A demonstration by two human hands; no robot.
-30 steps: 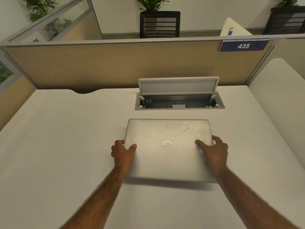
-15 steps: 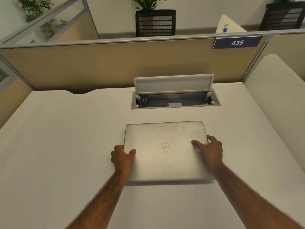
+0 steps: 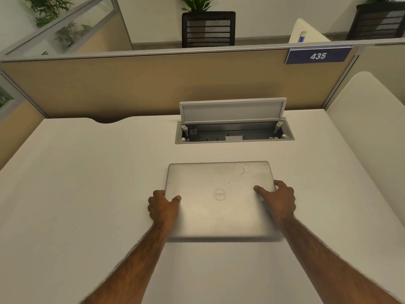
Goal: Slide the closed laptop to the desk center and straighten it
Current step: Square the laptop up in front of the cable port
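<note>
A closed silver laptop (image 3: 219, 198) lies flat on the white desk (image 3: 87, 194), near its middle, with its edges roughly parallel to the desk's back edge. My left hand (image 3: 163, 207) grips the laptop's left edge, thumb on the lid and fingers curled around the side. On the right edge my right hand (image 3: 277, 199) holds the same way, thumb lying on the lid. A round logo shows in the lid's centre, and scratches mark its far right corner.
An open cable box (image 3: 234, 133) with a raised grey flap sits in the desk just behind the laptop. A tan partition (image 3: 153, 84) with a blue "435" sign (image 3: 317, 55) closes the back. A white side panel (image 3: 368, 119) stands at the right.
The laptop's near edge has come down flat onto the desk, and the laptop sits a little farther from the cable box. Both hands keep their hold on its sides.
</note>
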